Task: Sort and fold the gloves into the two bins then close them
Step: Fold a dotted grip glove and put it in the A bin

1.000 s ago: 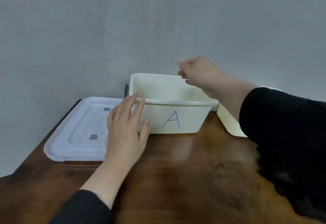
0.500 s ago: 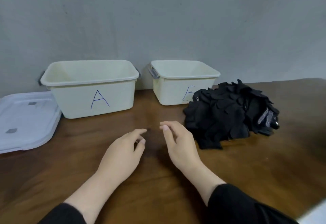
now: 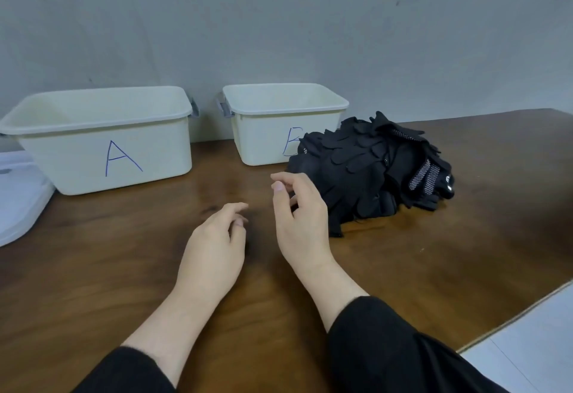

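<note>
A dark brown wooden table (image 3: 465, 253) fills the lower part of the view, its glossy top catching soft reflections and showing darker grain patches near the middle. Behind it rises a plain grey wall (image 3: 279, 20), matte, with a few small dark specks scattered across it. At the bottom right, past the table's angled edge, there's a strip of pale floor (image 3: 533, 349) with a faint seam line running through it.
</note>
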Tool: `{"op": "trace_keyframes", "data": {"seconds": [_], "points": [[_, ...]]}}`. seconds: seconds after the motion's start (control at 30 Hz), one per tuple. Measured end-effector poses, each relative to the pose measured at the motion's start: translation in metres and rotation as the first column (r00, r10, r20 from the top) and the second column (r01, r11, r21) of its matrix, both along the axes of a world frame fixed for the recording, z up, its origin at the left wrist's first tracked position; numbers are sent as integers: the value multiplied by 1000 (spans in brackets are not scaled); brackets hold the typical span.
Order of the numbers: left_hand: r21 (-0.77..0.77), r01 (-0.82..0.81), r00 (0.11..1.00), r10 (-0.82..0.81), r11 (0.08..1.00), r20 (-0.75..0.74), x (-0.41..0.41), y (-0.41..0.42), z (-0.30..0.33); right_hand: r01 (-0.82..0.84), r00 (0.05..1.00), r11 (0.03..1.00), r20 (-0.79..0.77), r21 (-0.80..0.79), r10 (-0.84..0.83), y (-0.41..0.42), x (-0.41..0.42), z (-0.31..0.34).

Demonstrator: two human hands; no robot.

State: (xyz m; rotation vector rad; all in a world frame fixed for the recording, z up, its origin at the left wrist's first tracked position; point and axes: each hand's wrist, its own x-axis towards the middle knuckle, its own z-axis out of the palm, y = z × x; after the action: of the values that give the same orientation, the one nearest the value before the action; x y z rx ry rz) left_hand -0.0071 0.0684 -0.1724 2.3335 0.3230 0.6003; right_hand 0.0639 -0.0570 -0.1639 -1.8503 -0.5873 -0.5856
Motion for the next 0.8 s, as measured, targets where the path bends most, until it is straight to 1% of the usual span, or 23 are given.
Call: {"op": "trace_keyframes", "data": {"seconds": [0.1, 0.17, 0.27, 0.33, 0.37, 0.43, 0.5, 0.53, 0.57, 0.63, 0.7, 0.73, 0.8], "points": [[-7, 30, 999, -30, 1000, 36, 1, -9, 2, 18, 995, 999, 100, -34, -14, -16, 9, 6], [-5, 49, 997, -48, 999, 60, 3, -14, 3, 62, 986, 995, 161, -75, -49, -32, 22, 16], [-22, 79, 991, -76, 997, 107, 8, -20, 5, 210, 952, 969, 254, -128, -173, -66, 52, 37], [-33, 107, 984, -101, 994, 149, 11, -24, 6, 338, 917, 924, 283, -181, -280, -91, 75, 57], [-31, 122, 979, -115, 992, 166, 12, -25, 7, 391, 906, 891, 269, -233, -327, -103, 86, 69], [-14, 147, 973, -142, 989, 180, 16, -27, 8, 453, 891, 782, 200, -428, -407, -124, 110, 88], [2, 158, 972, -155, 988, 178, 19, -26, 9, 418, 880, 658, 99, -626, -465, -139, 130, 97], [2, 154, 972, -152, 988, 178, 20, -24, 8, 383, 878, 638, 49, -669, -476, -143, 139, 98], [-2, 148, 973, -145, 989, 177, 21, -22, 8, 359, 881, 645, 17, -675, -472, -147, 145, 98], [-13, 142, 974, -138, 990, 178, 21, -18, 7, 352, 886, 691, -12, -632, -463, -150, 155, 100], [-18, 147, 974, -141, 989, 180, 20, -16, 7, 371, 889, 715, 3, -592, -458, -148, 156, 110], [-19, 150, 973, -144, 989, 180, 20, -16, 7, 388, 894, 742, 26, -547, -448, -146, 156, 118], [-33, 154, 971, -145, 988, 188, 19, -15, 8, 410, 906, 822, 72, -394, -418, -141, 151, 142]]}}
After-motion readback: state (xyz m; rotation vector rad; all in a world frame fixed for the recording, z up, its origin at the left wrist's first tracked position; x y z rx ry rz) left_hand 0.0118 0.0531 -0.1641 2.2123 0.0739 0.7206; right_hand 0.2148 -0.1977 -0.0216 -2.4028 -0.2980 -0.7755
